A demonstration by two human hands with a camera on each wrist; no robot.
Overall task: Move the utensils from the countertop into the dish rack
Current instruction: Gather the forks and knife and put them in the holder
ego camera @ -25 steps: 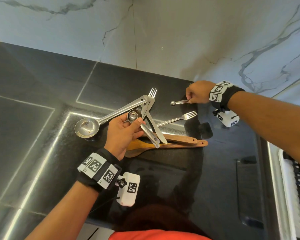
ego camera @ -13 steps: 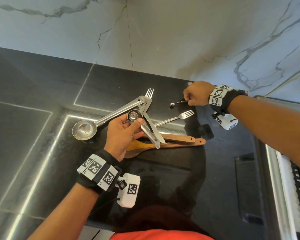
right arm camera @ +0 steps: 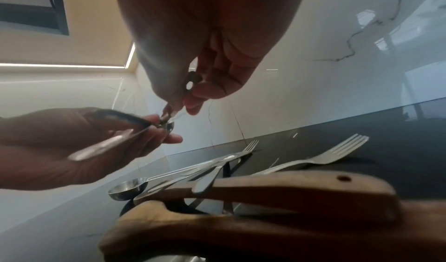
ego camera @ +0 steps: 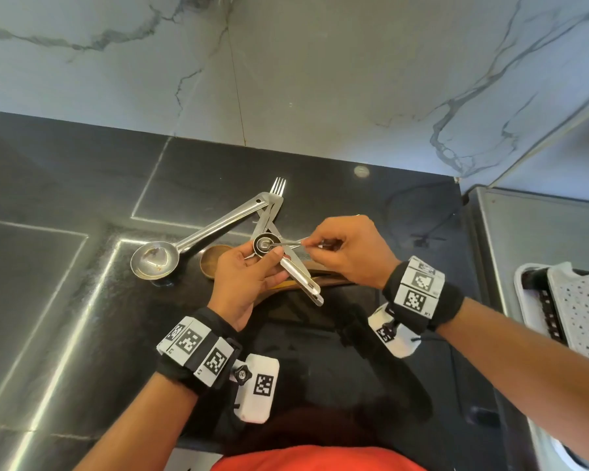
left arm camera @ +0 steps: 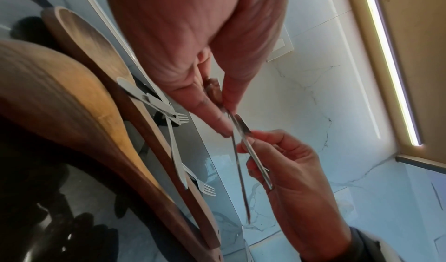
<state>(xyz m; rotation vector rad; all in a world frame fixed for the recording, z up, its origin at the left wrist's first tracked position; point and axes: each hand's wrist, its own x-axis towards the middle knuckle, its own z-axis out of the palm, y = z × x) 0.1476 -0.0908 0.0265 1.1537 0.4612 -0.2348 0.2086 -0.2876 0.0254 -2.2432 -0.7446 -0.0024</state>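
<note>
My left hand (ego camera: 249, 270) grips a steel measuring spoon (ego camera: 264, 245) above the pile, its flat handle (ego camera: 301, 283) sticking out toward me. My right hand (ego camera: 340, 249) pinches the thin handle of a smaller measuring spoon (ego camera: 288, 244), whose bowl sits inside the larger bowl. In the right wrist view the small bowl (right arm camera: 169, 127) meets the left hand's fingertips. On the black countertop (ego camera: 82, 266) lie a steel ladle (ego camera: 155, 258), a fork (ego camera: 276, 195) and wooden spoons (ego camera: 215, 261), partly hidden under my hands. A second fork (right arm camera: 337, 151) shows in the right wrist view.
The white perforated dish rack (ego camera: 578, 307) stands at the far right on a steel drainboard (ego camera: 524, 232). A marble wall (ego camera: 320, 79) backs the counter. The counter's front edge is close to my body.
My right hand carried the small measuring spoon from the back right over to my left hand and set its bowl into the larger spoon. The left hand stayed over the pile.
</note>
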